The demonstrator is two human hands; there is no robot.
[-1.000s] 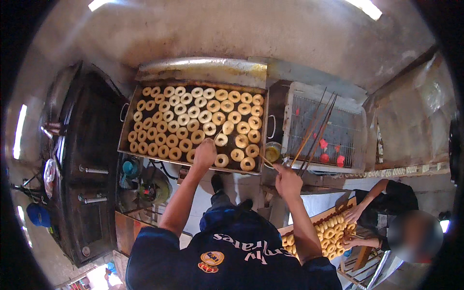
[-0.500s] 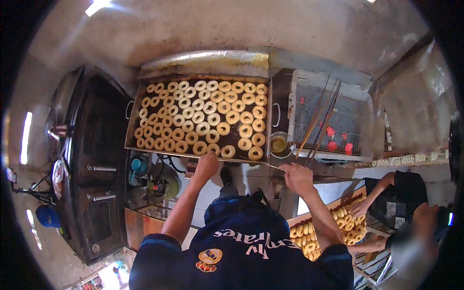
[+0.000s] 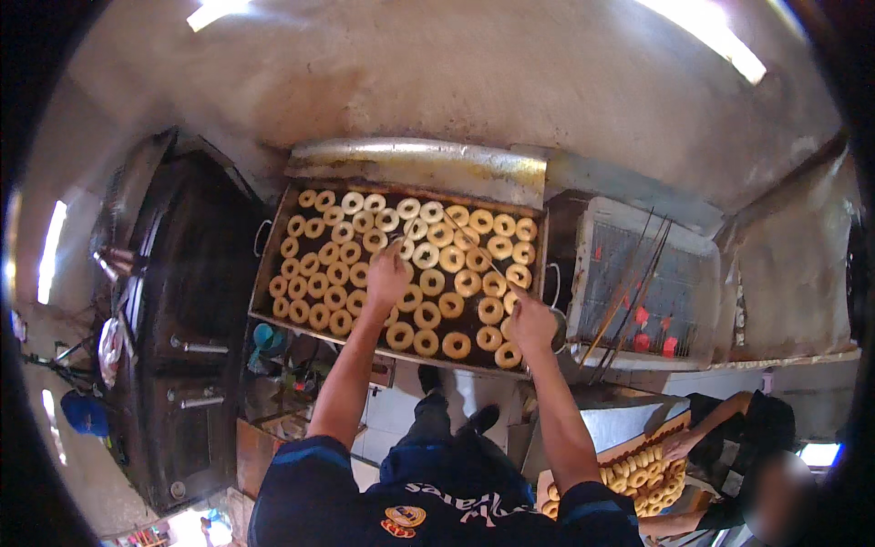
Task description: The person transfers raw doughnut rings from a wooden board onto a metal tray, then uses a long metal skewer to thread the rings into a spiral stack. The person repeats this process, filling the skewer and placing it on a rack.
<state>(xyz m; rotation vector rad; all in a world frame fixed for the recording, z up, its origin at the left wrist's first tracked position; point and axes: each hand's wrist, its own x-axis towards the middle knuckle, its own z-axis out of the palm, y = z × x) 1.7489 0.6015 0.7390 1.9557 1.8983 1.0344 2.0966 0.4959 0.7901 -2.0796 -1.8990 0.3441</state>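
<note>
Many ring doughnuts, some pale and some golden, float in dark oil in a wide rectangular metal frying pan. My left hand is over the middle of the pan, closed. A thin stick seems to come out of its fingers, reaching up among pale doughnuts. On the right side of the pan, my right hand is closed around another thin stick, which slants up and left across the doughnuts. Whether the stick tips touch a doughnut is too fine to tell.
Right of the pan stands a grey tray with a wire rack, long sticks lying across it. At lower right, a person's hand rests at a tray of doughnuts. A dark oven-like cabinet stands left.
Both my hands have moved from the pan's front edge to over the doughnuts, with the sticks now reaching toward the pan's middle. The view has shifted, so the pan sits lower.
</note>
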